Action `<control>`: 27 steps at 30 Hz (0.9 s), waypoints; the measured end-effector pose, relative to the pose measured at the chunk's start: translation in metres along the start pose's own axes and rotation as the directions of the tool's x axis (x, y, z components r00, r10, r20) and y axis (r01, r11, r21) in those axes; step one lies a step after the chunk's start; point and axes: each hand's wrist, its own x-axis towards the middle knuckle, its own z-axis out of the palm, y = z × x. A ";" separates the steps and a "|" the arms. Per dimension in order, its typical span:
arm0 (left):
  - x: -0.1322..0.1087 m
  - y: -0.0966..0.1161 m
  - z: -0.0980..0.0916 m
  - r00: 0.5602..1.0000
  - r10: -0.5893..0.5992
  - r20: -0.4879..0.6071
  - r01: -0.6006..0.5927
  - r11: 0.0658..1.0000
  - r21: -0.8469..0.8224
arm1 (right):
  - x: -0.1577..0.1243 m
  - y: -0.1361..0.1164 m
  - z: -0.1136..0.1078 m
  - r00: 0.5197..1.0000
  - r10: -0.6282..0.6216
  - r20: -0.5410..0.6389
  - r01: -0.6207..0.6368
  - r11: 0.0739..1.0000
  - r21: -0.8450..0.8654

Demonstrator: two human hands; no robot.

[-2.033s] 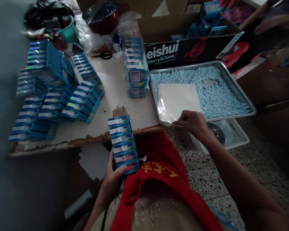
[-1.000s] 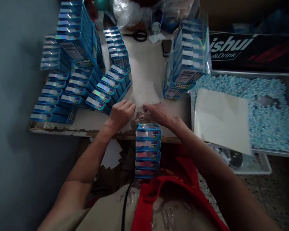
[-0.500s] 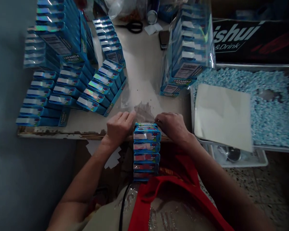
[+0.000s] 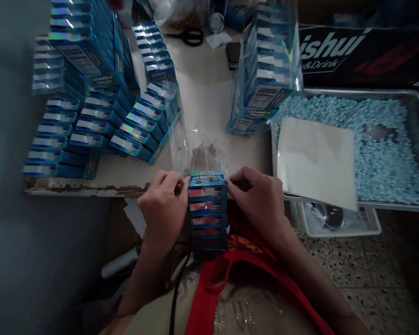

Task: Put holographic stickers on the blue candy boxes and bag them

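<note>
A stack of small blue candy boxes (image 4: 208, 206) stands between my hands at the table's front edge, against the red apron. Clear plastic film (image 4: 204, 156) spreads over the table from the top of this stack. My left hand (image 4: 169, 197) is closed in a pinch on the film at the stack's left side. On the right side, my right hand (image 4: 256, 193) pinches the film's edge between thumb and forefinger. The lower boxes are in shadow.
More blue box stacks (image 4: 125, 130) fill the table's left side. A film-covered stack (image 4: 265, 83) stands right of centre. Scissors (image 4: 192, 36) and a can (image 4: 217, 21) lie at the back. At right, a metal tray (image 4: 387, 204) holds blue candies and a pale sheet (image 4: 316, 160).
Both hands have come down slightly toward the body along the stack's sides. More of the clear film now shows spread on the table behind the boxes. The view has shifted a little.
</note>
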 end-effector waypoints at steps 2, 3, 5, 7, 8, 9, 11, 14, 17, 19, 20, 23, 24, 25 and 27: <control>-0.006 0.001 0.007 0.997 -0.031 -0.064 0.028 0.998 -0.048 | -0.004 0.002 0.002 1.000 0.014 -0.020 -0.014 0.999 0.035; -0.008 0.001 0.010 0.996 -0.033 -0.084 0.028 0.998 -0.061 | -0.005 0.002 0.002 1.000 0.008 -0.014 -0.007 1.000 0.030; -0.008 0.001 0.013 0.996 -0.026 -0.082 0.019 0.996 -0.089 | -0.003 0.001 -0.001 1.000 -0.018 0.017 0.018 1.000 -0.013; -0.005 0.001 0.012 0.999 -0.025 -0.029 0.021 0.990 -0.142 | 0.001 -0.003 -0.008 0.998 -0.043 0.048 0.046 0.997 -0.066; -0.004 0.001 0.011 1.000 -0.024 0.002 0.024 0.984 -0.177 | 0.003 -0.006 -0.011 0.996 -0.056 0.072 0.061 0.995 -0.081; -0.002 0.001 0.010 0.999 -0.024 0.028 0.029 0.978 -0.207 | 0.005 -0.010 -0.015 0.992 -0.068 0.103 0.078 0.993 -0.090; -0.002 0.002 0.008 0.998 -0.030 0.053 0.041 0.972 -0.232 | 0.006 -0.015 -0.021 0.984 -0.090 0.153 0.110 0.986 -0.123; -0.006 0.005 0.010 0.999 -0.044 -0.006 0.042 0.977 -0.208 | -0.002 -0.017 -0.020 0.979 -0.146 0.146 0.178 0.953 -0.245; -0.016 0.003 0.017 0.990 -0.027 -0.136 -0.001 0.979 -0.202 | -0.019 -0.007 -0.008 0.960 -0.277 0.033 0.272 0.904 -0.329; -0.025 -0.001 0.024 0.972 -0.003 -0.237 -0.047 0.977 -0.207 | -0.028 0.003 0.003 0.927 -0.366 -0.075 0.323 0.887 -0.331; -0.030 -0.005 0.028 0.958 0.017 -0.286 -0.079 0.975 -0.207 | -0.031 0.008 0.008 0.911 -0.394 -0.124 0.341 0.886 -0.314; -0.042 -0.019 0.038 0.906 0.122 -0.406 -0.207 0.963 -0.174 | -0.033 0.020 0.019 0.888 -0.411 -0.207 0.363 0.902 -0.235; -0.044 -0.023 0.040 0.886 0.165 -0.433 -0.251 0.957 -0.148 | -0.032 0.022 0.021 0.885 -0.413 -0.214 0.370 0.904 -0.213; -0.046 -0.028 0.042 0.869 0.205 -0.450 -0.286 0.951 -0.119 | -0.031 0.023 0.023 0.885 -0.416 -0.210 0.378 0.904 -0.199; -0.046 -0.034 0.045 0.841 0.250 -0.480 -0.317 0.946 -0.063 | -0.030 0.023 0.024 0.878 -0.432 -0.207 0.396 0.898 -0.194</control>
